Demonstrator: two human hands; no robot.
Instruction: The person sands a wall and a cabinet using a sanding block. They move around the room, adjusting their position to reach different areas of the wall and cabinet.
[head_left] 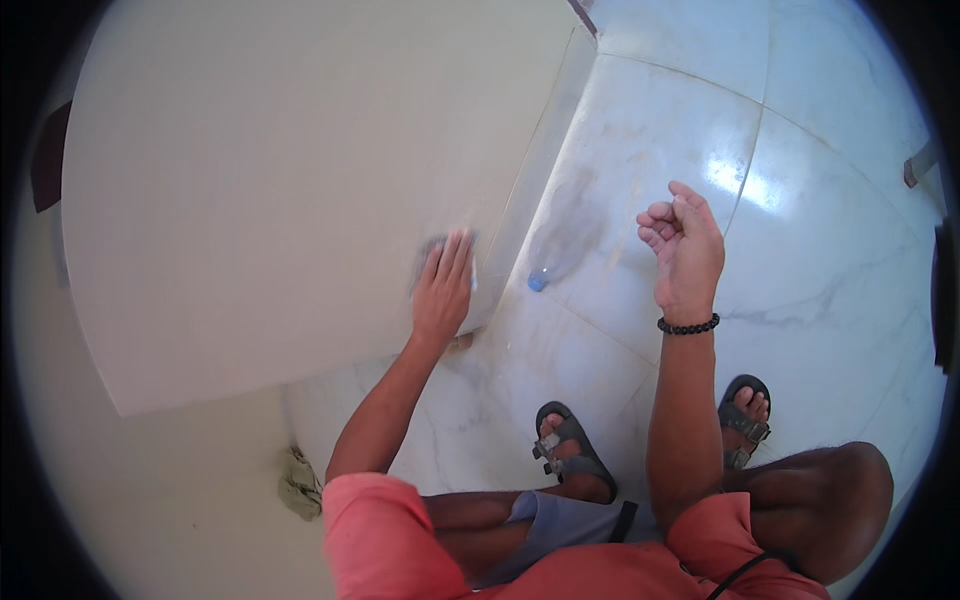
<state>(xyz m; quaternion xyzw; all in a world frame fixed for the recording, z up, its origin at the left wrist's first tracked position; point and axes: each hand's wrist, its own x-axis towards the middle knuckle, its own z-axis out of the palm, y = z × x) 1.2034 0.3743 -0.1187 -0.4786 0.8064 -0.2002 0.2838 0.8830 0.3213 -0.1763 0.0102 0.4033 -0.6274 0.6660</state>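
My left hand (445, 290) lies with its fingers stretched together over a grey, pale-edged piece of sandpaper (473, 272), pressing it against a broad cream panel (290, 190). The hand and the sheet are blurred, and most of the sheet is hidden beneath the fingers. To the right, my right hand (685, 245) is raised above the tiled floor, palm showing and fingers curled in. Nothing shows between those fingers, which look whitish with dust. A dark beaded bracelet rings that wrist.
A clear plastic bottle with a blue cap (537, 281) lies on the marbled floor tiles (690, 80) beside the panel. Crumpled olive cloth (299, 485) rests at lower left. My sandalled feet (575, 450) are below the hands. Furniture legs (920, 163) stand at far right.
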